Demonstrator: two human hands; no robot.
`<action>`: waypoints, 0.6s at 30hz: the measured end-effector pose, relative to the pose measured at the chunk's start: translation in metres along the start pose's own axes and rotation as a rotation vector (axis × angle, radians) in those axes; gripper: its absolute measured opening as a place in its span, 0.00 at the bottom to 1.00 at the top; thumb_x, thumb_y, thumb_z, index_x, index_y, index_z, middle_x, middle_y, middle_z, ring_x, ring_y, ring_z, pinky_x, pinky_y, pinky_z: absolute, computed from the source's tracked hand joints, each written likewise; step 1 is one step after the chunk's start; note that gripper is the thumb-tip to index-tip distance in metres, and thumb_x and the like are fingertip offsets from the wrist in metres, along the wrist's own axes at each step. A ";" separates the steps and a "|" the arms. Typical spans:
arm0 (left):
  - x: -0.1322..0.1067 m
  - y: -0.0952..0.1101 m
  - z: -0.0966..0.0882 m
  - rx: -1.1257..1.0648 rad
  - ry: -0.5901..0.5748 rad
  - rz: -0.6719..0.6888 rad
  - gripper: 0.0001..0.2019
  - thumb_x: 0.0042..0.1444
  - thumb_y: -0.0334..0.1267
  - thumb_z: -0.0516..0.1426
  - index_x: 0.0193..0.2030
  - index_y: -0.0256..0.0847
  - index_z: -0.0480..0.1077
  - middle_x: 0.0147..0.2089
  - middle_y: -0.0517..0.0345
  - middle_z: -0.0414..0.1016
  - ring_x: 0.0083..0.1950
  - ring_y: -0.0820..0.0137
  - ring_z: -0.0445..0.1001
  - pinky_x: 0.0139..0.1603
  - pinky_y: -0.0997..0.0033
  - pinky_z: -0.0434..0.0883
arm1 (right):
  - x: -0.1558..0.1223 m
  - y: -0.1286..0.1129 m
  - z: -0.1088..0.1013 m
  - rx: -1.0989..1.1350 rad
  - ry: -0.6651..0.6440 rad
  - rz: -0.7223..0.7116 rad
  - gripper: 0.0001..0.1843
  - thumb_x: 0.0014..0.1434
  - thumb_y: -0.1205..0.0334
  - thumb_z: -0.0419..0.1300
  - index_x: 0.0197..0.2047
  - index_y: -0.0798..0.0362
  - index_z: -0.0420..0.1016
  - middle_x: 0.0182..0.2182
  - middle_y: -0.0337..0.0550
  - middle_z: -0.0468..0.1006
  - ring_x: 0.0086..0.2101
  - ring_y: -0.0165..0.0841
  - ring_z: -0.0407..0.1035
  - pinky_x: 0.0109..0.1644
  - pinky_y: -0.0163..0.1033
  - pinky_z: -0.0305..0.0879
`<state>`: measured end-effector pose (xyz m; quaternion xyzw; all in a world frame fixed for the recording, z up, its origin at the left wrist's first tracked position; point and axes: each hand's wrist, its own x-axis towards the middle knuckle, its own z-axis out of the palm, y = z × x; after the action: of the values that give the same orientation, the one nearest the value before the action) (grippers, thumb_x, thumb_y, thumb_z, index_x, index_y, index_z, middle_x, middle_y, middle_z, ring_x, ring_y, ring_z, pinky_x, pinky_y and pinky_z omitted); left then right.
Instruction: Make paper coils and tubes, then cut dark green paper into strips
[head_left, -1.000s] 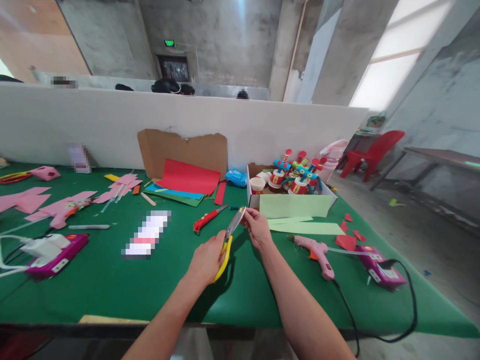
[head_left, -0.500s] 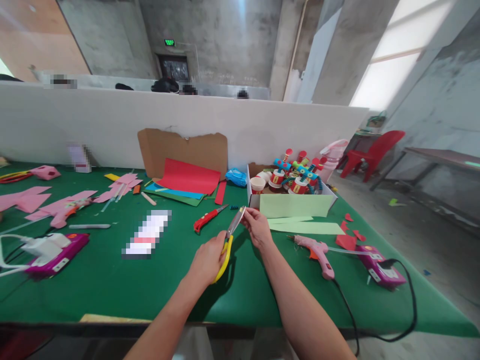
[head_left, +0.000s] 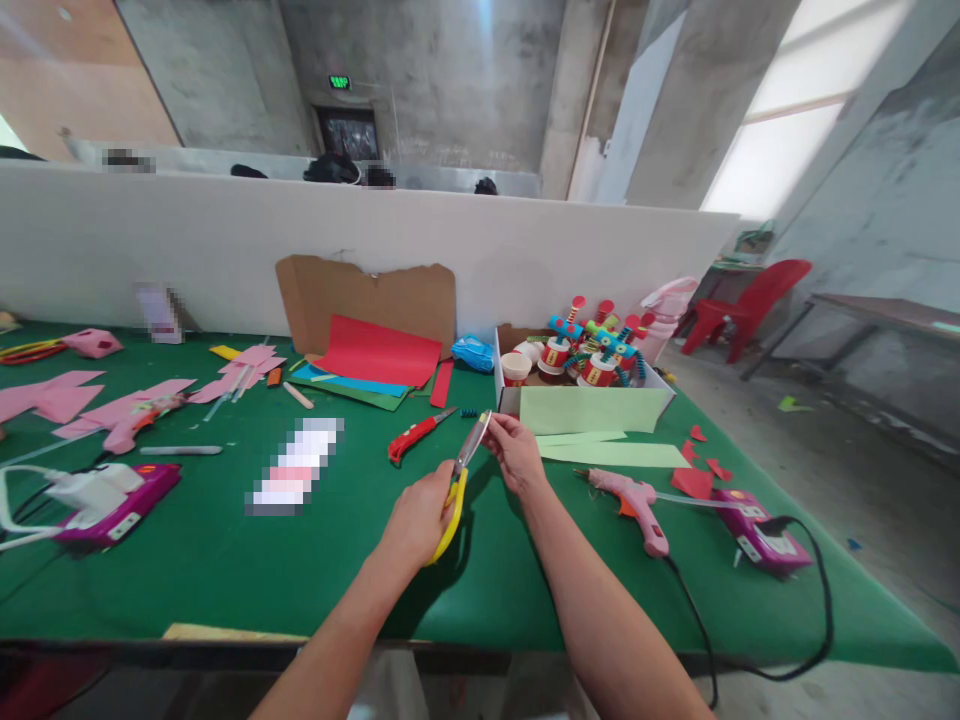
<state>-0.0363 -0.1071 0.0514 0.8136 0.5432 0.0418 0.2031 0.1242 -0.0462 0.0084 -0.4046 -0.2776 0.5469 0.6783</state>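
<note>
the green table (head_left: 225,570) takes up most of the room in front of me, and both of the person's forearms reach out over its near edge. the left hand (head_left: 415,522) is closed around the yellow handles of the scissors (head_left: 463,462). they are held above the cloth near the middle of the table, with the blades slanting up and away and lying together, or nearly so. the right hand (head_left: 516,452) has thumb and forefinger pinched together right at the blade tip (on the steel or on some scrap, i cannot tell, it is too small). that is where i'd worry. fingertips that close to the edge could get nicked if the left hand squeezes or twists, and anything tiny held there could slip away.

a white partition (head_left: 187,250) runs along the far side, and a torn cardboard sheet (head_left: 360,295) leans on it with red paper (head_left: 379,352) propped in front. a white box (head_left: 504,400) of paper-cup figures has pale green sheets (head_left: 592,410) against it. a pink glue gun (head_left: 634,497) lies just right of the right forearm with its black cord (head_left: 694,610) trailing off the edge, and a swung elbow could catch it. a red utility knife (head_left: 415,438) lies just beyond the left hand, not touching it.
</note>
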 end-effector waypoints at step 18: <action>-0.016 -0.061 -0.029 0.199 0.159 -0.386 0.17 0.62 0.36 0.44 0.56 0.38 0.61 0.42 0.41 0.78 0.43 0.53 0.78 0.37 0.62 0.69 | -0.006 -0.009 0.003 0.117 -0.131 0.103 0.15 0.44 0.57 0.74 0.34 0.55 0.81 0.23 0.38 0.76 0.27 0.27 0.71 0.42 0.36 0.75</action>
<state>-0.1042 -0.0936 0.0570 0.7047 0.7046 0.0124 0.0829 0.1252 -0.0525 0.0180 -0.3414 -0.2681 0.6216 0.6520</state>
